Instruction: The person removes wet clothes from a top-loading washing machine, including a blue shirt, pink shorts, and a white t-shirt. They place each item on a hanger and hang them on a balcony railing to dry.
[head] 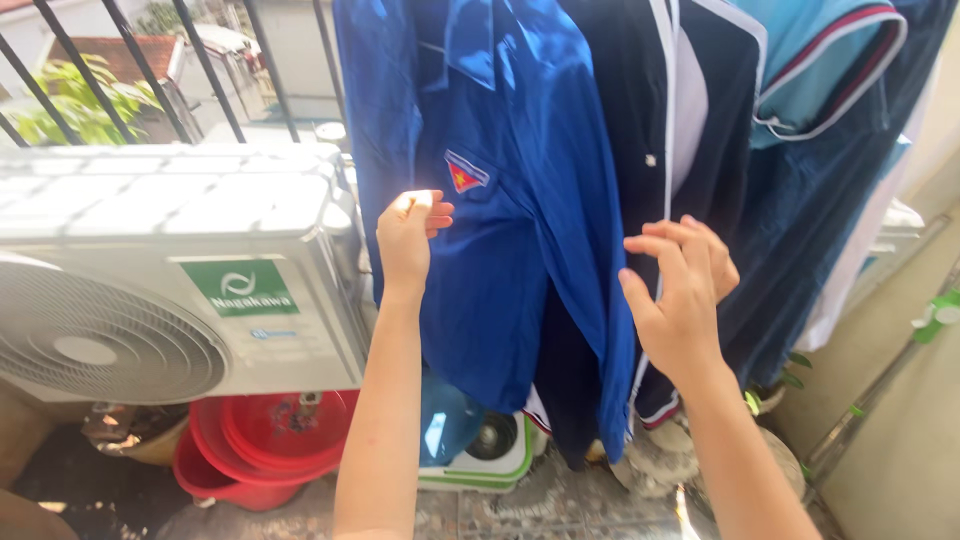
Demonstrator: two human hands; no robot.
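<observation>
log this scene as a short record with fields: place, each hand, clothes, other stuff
place: balcony with black railing bars
left hand: pinching the edge of a hanging blue shirt
right hand: fingers on the dark navy jacket with white trim
other clothes: light blue garment at upper right
left side: white air conditioner outdoor unit
below: stacked red plastic basins

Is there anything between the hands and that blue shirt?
Nothing visible does. The left hand already touches the hanging bright blue shirt by its chest badge. The right hand rests on the dark navy jacket with white trim beside it.
</observation>
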